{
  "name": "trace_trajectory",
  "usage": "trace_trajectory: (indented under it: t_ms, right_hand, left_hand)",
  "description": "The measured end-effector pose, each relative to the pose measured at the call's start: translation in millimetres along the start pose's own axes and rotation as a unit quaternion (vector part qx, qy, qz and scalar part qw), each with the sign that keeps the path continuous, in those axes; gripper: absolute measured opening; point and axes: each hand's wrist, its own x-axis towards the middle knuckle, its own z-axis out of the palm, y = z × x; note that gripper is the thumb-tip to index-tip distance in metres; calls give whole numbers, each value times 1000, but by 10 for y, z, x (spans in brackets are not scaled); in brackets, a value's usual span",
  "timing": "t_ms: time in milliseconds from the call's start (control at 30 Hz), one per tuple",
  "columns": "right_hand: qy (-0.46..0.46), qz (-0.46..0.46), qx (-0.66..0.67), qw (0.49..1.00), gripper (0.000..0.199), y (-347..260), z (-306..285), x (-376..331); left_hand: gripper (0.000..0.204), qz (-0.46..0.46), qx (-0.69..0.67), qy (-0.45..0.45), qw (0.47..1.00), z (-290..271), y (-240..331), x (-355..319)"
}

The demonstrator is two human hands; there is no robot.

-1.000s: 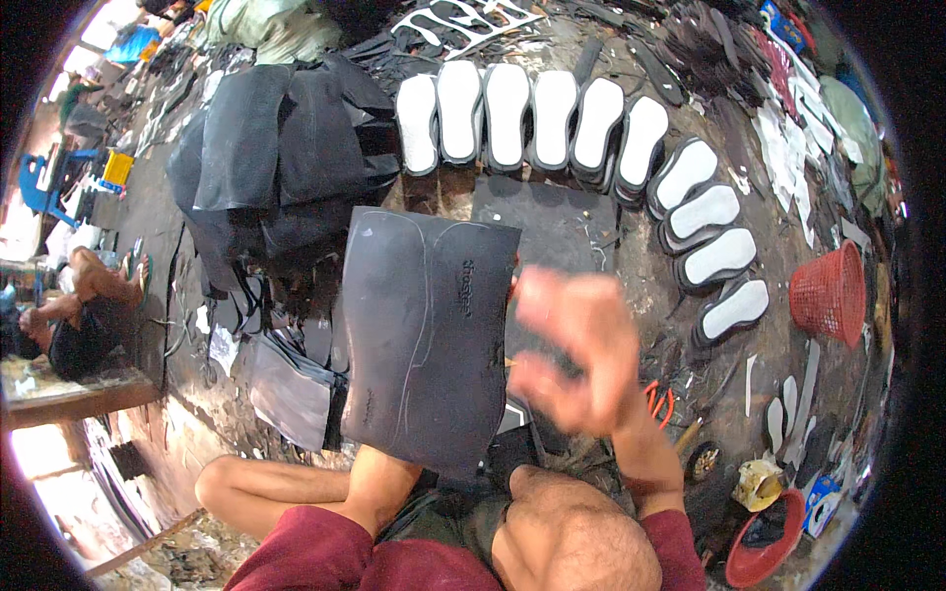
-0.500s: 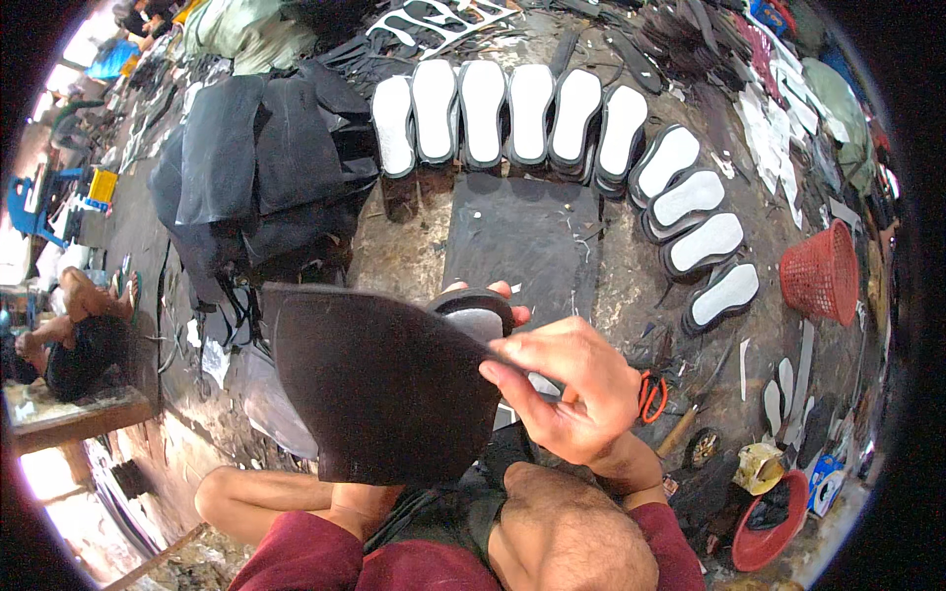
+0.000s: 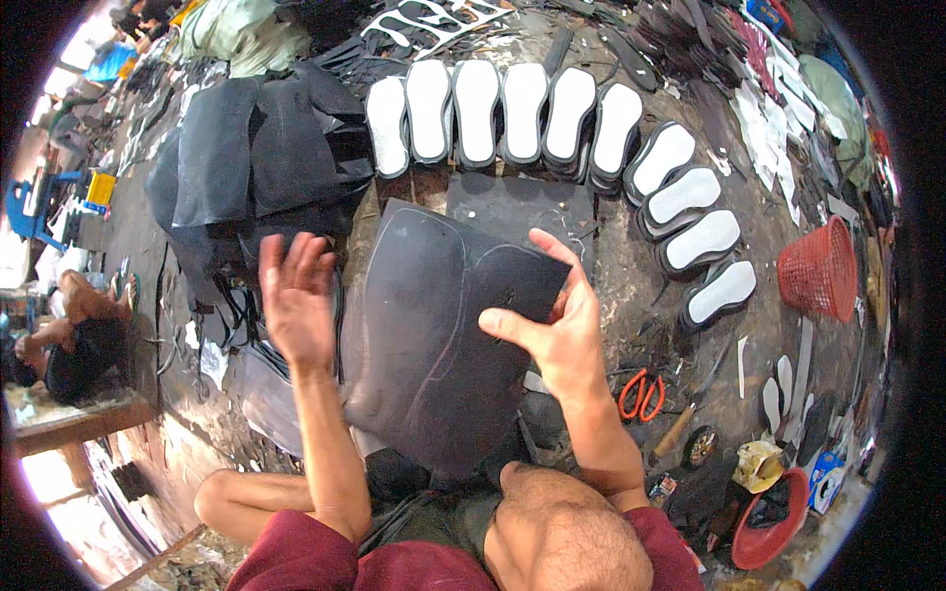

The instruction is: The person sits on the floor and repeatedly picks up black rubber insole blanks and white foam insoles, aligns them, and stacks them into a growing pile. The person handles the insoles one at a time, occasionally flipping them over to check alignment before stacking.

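The half-curled right hand (image 3: 569,340) gripped a rectangular black rubbery sheet (image 3: 424,325), light and bendy, I judged, best edge-held; the left hand (image 3: 299,305) hung spread, empty.

blk sheet (image 3: 419,340), wht-topped soles (image 3: 477,113); red basket (image 3: 826,271)

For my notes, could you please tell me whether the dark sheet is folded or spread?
Spread: the dark sheet shows one broad face, no fold visible.
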Motion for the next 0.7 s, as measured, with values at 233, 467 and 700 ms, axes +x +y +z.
trace_trajectory:
  t_ms: [233,467,700]
  right_hand:
    - [-136,111,-44,983,67,-13,4,139]
    - [-91,171,-2,981,22,163,-161,139]
    - [-89,140,-44,985,17,412,-119,306]
  left_hand:
    - [79,182,608,-474,611,771,431,-136]
    - [41,-201,423,-461,754,468,256,225]
    - [38,-200,532,-407,715,368,157,348]
